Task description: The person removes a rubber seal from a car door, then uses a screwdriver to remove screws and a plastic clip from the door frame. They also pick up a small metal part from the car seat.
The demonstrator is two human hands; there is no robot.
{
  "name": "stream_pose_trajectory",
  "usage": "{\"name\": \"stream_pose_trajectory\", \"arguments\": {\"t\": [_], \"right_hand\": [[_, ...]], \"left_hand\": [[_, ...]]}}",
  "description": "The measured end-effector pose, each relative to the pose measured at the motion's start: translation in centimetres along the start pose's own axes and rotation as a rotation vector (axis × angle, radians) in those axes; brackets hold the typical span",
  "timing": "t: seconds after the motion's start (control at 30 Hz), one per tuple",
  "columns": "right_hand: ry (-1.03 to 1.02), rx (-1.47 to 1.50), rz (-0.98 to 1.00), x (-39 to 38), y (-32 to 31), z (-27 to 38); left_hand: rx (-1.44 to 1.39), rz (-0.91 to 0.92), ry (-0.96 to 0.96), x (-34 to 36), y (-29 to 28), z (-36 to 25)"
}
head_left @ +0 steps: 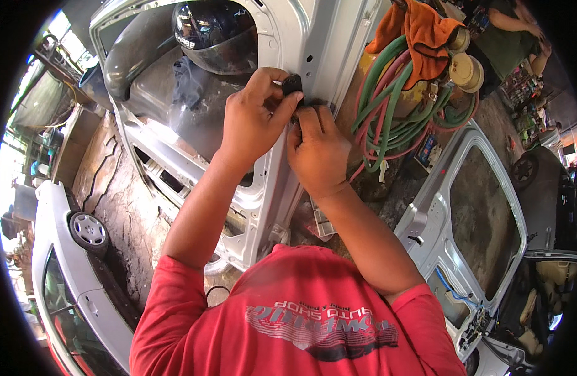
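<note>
A bare silver car door (175, 156) stands in front of me, its inner side showing. My left hand (254, 116) pinches a small black part (293, 83) against the door's rear edge (313, 56). My right hand (317, 147) is closed just below and beside it, fingertips pressed on the same spot on the edge. What sits under the right fingers is hidden. Both forearms rise from my red shirt at the bottom.
A black helmet (216, 31) rests at the door's window opening. Coiled green and red hoses (389, 106) with an orange rag (423, 31) and gauges hang at right. Another silver door (470, 213) lies lower right. A silver car (69, 276) stands left. Another person (514, 25) sits top right.
</note>
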State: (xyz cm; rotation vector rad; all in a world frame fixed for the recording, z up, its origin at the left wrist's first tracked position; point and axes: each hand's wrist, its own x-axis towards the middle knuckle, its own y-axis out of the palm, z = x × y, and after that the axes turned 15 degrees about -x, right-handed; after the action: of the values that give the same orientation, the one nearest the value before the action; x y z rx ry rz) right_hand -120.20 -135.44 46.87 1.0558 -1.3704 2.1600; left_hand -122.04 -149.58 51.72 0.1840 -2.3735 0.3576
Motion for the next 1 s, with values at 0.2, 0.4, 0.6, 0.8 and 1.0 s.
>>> {"name": "stream_pose_trajectory", "arguments": {"t": [0.2,0.4,0.6,0.8,1.0], "right_hand": [[0.059,-0.018,0.142,-0.31,-0.24,-0.41],[-0.042,-0.002,0.018,-0.26,-0.55,-0.34],[0.035,0.017,0.098,-0.36,-0.21,-0.43],[0.025,0.051,0.020,-0.21,-0.31,-0.13],[-0.040,-0.029,0.083,-0.12,-0.13,-0.55]], "left_hand": [[0.000,0.022,0.001,-0.05,-0.23,0.20],[0.039,0.027,-0.034,0.01,-0.33,-0.13],[0.058,0.025,-0.043,-0.12,-0.26,-0.23],[0.062,0.032,-0.049,0.00,-0.36,-0.11],[0.046,0.016,-0.043,-0.10,-0.25,-0.09]]}}
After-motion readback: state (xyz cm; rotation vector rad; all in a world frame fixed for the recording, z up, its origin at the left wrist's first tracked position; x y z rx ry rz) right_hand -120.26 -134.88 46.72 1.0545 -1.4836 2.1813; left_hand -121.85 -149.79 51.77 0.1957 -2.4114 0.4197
